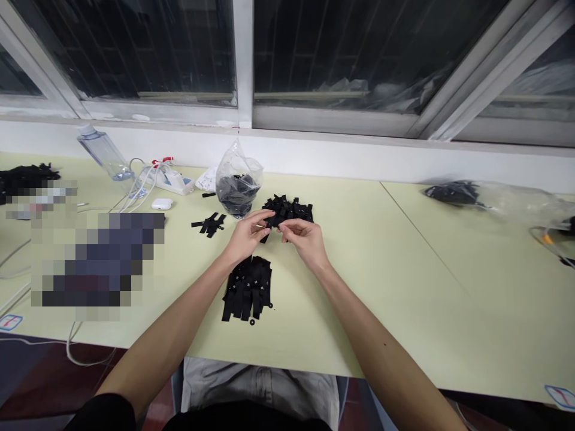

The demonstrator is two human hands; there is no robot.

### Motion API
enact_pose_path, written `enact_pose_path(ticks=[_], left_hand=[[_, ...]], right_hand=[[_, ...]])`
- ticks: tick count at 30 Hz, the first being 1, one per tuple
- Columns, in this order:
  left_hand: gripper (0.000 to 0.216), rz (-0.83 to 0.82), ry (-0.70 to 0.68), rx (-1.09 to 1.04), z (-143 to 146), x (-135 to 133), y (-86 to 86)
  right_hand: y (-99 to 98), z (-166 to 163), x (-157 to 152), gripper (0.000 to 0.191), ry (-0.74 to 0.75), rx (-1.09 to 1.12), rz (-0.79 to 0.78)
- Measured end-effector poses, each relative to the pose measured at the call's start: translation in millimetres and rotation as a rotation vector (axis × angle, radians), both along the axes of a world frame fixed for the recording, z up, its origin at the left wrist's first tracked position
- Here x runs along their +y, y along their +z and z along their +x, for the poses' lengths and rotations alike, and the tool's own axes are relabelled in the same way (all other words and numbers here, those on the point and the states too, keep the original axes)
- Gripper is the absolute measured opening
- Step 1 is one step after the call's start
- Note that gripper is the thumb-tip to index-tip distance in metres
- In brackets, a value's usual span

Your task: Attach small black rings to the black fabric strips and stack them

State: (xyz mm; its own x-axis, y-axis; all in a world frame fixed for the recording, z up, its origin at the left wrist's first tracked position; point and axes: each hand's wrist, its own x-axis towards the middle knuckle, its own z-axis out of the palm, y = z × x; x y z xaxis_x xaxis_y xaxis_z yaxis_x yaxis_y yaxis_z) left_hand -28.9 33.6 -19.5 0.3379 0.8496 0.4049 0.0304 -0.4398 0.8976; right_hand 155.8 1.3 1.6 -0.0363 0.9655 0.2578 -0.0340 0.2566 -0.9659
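Both my hands meet over the pale green table (404, 269). My left hand (246, 234) and my right hand (302, 237) pinch a small black strip (269, 226) between their fingertips. Just behind them lies a loose heap of black strips (290, 209). Under my left wrist sits a neat stack of black strips (247, 288) with small white letters. A few more strips (209, 223) lie to the left.
A clear plastic bag (237, 182) of black pieces stands behind the heap. A water bottle (104, 153), a white power strip (173, 178) with cables and a white earbud case (162, 204) are at the left. Another plastic bag (494, 200) lies far right. Windows run behind.
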Motion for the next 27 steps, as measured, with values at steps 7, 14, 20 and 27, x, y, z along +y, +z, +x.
enact_pose_path(ticks=[7, 14, 20, 27], left_hand=[[0.042, 0.128, 0.042, 0.092, 3.3, -8.5, 10.0], [0.044, 0.282, 0.043, 0.199, 7.4, -19.2, 20.5], [0.044, 0.338, 0.036, 0.202, 9.3, -21.7, 22.2], [0.045, 0.357, 0.034, 0.2, 9.7, -22.7, 24.6]], right_hand=[[-1.6, -2.5, -2.2, 0.025, 0.007, -0.046, 0.038], [-3.1, -0.8, -2.9, 0.01, -0.113, -0.231, 0.191], [-6.7, -0.1, 0.6, 0.006, -0.116, -0.166, 0.193], [-8.6, -2.9, 1.2, 0.01, -0.112, -0.087, 0.121]])
